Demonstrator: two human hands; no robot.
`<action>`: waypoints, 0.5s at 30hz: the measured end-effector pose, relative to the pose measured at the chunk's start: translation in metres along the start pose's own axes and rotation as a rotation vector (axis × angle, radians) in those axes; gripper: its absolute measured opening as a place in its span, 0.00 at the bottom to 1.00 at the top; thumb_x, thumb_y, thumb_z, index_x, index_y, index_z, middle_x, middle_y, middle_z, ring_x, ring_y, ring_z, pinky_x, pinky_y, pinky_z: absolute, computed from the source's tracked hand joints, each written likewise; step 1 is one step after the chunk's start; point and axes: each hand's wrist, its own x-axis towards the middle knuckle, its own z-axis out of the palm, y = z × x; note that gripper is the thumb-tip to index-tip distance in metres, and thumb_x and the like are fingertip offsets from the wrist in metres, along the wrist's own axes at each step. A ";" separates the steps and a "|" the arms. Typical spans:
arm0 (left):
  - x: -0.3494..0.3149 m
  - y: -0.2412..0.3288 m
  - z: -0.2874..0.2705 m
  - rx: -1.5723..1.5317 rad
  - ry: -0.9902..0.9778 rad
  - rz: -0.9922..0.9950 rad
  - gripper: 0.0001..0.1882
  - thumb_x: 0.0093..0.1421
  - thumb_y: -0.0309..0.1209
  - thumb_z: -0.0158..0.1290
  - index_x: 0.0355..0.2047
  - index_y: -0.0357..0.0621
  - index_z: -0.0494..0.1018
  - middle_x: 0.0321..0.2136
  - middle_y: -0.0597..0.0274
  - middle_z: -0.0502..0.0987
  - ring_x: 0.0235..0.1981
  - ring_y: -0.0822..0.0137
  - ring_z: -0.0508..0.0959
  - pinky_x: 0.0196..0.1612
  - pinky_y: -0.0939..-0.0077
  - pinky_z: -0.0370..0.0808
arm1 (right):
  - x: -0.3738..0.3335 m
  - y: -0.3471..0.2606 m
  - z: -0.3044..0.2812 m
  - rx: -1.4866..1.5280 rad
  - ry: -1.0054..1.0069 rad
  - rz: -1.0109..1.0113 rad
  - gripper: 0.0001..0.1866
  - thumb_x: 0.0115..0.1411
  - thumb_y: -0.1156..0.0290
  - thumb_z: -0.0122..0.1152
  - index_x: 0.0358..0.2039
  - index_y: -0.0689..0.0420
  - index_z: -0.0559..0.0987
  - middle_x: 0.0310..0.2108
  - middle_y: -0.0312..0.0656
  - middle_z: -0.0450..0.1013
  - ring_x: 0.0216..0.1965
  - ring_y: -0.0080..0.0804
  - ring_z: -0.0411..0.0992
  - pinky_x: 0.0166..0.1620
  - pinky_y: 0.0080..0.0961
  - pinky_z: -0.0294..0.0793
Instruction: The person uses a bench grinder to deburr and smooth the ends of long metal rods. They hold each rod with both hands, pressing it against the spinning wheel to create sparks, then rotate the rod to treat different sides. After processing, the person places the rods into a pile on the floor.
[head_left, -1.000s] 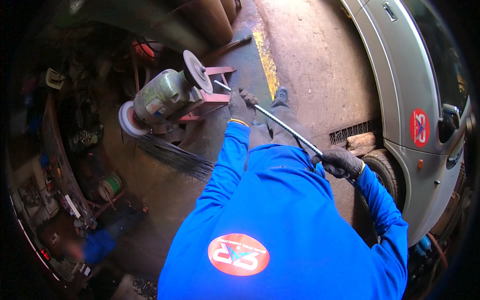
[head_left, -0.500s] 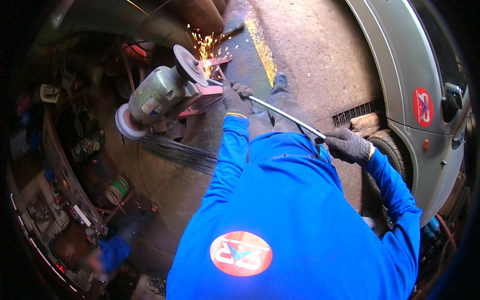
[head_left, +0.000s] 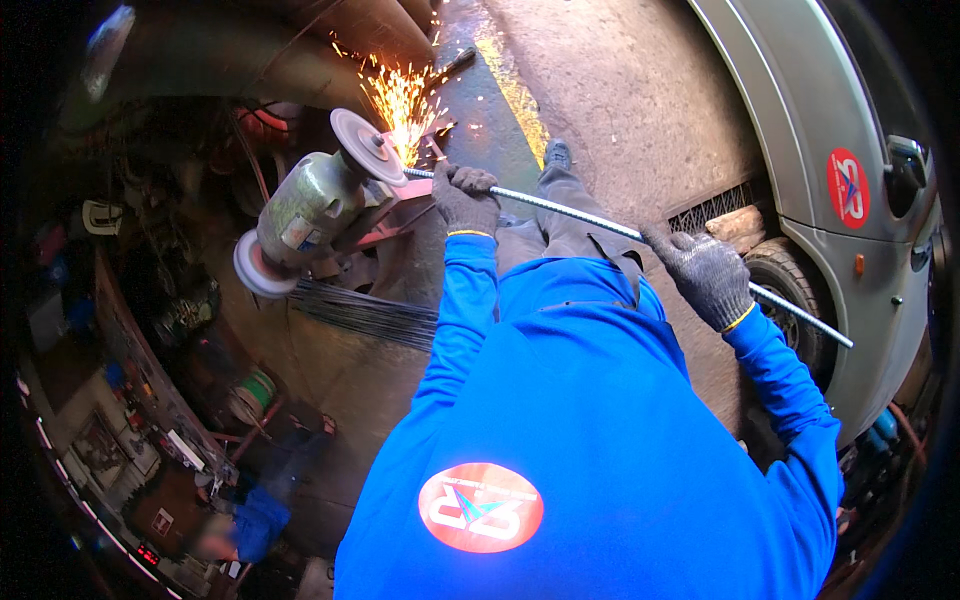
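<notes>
In my gloved left hand [head_left: 466, 200] is the near-wheel part of a long ribbed steel bar [head_left: 565, 208]. Its far tip meets the upper wheel [head_left: 366, 146] of a green bench grinder [head_left: 312, 213], and bright sparks [head_left: 404, 108] fly up and away from there. My gloved right hand [head_left: 705, 275] is closed round the bar farther back, to the right, and the bar's free end sticks out past my wrist. The bar slants down from the wheel to the right, across my legs. My left fingers are very close to the wheel's edge.
A bundle of thin dark rods [head_left: 365, 315] lies below the grinder's second wheel [head_left: 264, 264]. To the right stands a silver vehicle [head_left: 830, 140], with a wood block [head_left: 735, 223] by its tyre [head_left: 785, 275]. Another person in blue [head_left: 262, 522] is at lower left.
The spark spray has grown larger. My right hand has shifted up and right, and a length of bar now shows beyond it. The bar lies flatter; my left hand has barely moved.
</notes>
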 end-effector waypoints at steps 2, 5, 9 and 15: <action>0.000 -0.002 0.002 -0.071 -0.066 -0.007 0.19 0.67 0.41 0.48 0.19 0.56 0.59 0.12 0.77 0.52 0.12 0.77 0.54 0.16 0.78 0.59 | -0.002 0.003 0.011 0.013 0.258 -0.081 0.29 0.61 0.69 0.54 0.63 0.40 0.70 0.44 0.41 0.79 0.33 0.40 0.79 0.32 0.39 0.80; 0.007 -0.003 -0.010 -0.134 -0.152 -0.033 0.19 0.67 0.41 0.48 0.19 0.56 0.58 0.12 0.77 0.52 0.12 0.78 0.54 0.16 0.79 0.60 | -0.001 0.008 0.014 0.080 0.203 0.022 0.27 0.62 0.64 0.57 0.63 0.46 0.70 0.42 0.45 0.80 0.31 0.41 0.79 0.35 0.38 0.80; 0.019 -0.020 -0.024 0.085 -0.004 0.011 0.19 0.68 0.41 0.46 0.20 0.55 0.58 0.12 0.76 0.52 0.12 0.75 0.55 0.17 0.77 0.58 | 0.017 0.041 0.009 0.962 -0.518 0.235 0.25 0.69 0.51 0.54 0.58 0.56 0.72 0.31 0.49 0.80 0.27 0.31 0.77 0.28 0.33 0.75; 0.017 -0.018 -0.014 0.168 0.074 0.029 0.20 0.69 0.42 0.44 0.20 0.55 0.56 0.12 0.74 0.52 0.12 0.74 0.54 0.20 0.75 0.59 | 0.011 0.049 0.019 1.195 -0.583 0.196 0.26 0.71 0.47 0.48 0.59 0.52 0.76 0.25 0.35 0.72 0.24 0.20 0.65 0.28 0.21 0.70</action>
